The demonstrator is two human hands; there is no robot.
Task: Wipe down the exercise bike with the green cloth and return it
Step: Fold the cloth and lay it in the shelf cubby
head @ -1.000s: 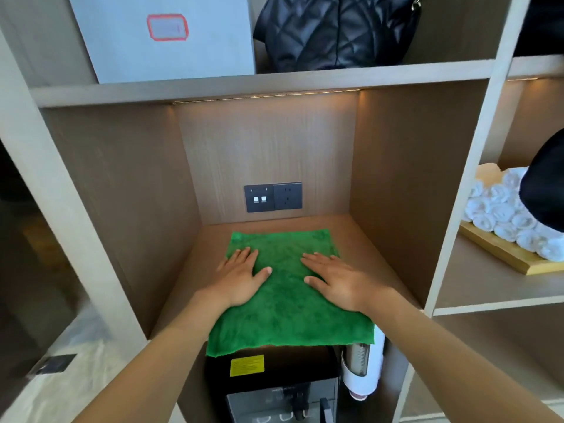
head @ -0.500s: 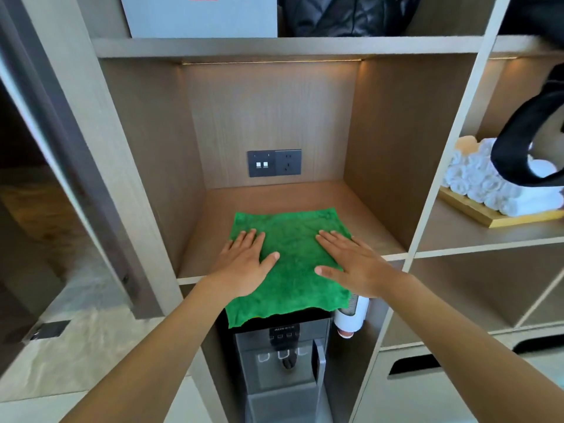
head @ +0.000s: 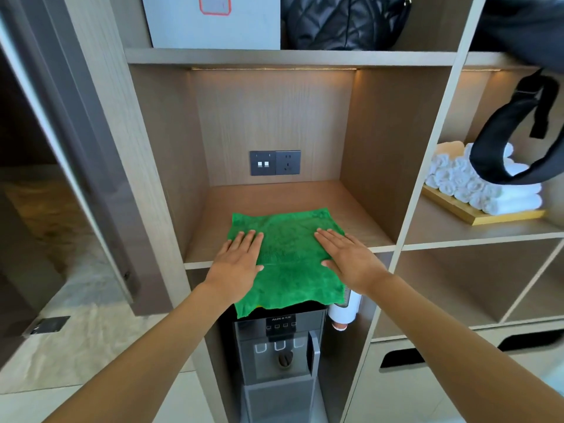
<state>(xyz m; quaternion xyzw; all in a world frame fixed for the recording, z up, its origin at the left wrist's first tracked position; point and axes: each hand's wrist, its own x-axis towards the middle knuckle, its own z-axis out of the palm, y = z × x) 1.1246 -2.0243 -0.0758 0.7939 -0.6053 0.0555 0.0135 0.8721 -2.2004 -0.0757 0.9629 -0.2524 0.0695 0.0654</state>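
Where the shelf front meets the view: 2 bare forearms reach up from the bottom corners, 1 from each side, and converge on the same wooden compartment.
Left edge: a dark door frame (head: 100,166) stands beside the shelving unit, with pale floor below it.
Left hand (head: 236,259): palm down, fingers straight and close together, thumb out toward the middle; it lies flat on the left part of the green cloth (head: 288,261), gripping nothing, just resting on it with the hand spread.
Green cloth: spread flat on the wooden shelf (head: 274,198) of the middle compartment, its near edge hanging over the shelf front and down over the top of the dark water dispenser (head: 279,352) below.
Back wall: a grey switch-and-socket plate (head: 275,163) sits on the panel behind the cloth, well apart from it.
Above: a pale box (head: 213,21) with a red-outlined label and a black quilted bag (head: 345,19) stand on the next shelf up.
Right hand (head: 348,257): also palm down with straight fingers, thumb toward the middle, lying flat on the cloth's right part; no grasp, only flat contact.
Below the right wrist: a white cup holder (head: 345,312) hangs beside the dispenser.
Right compartment: rolled white towels (head: 476,184) lie on a wooden tray (head: 488,216), partly hidden by a hanging black strap (head: 512,141).
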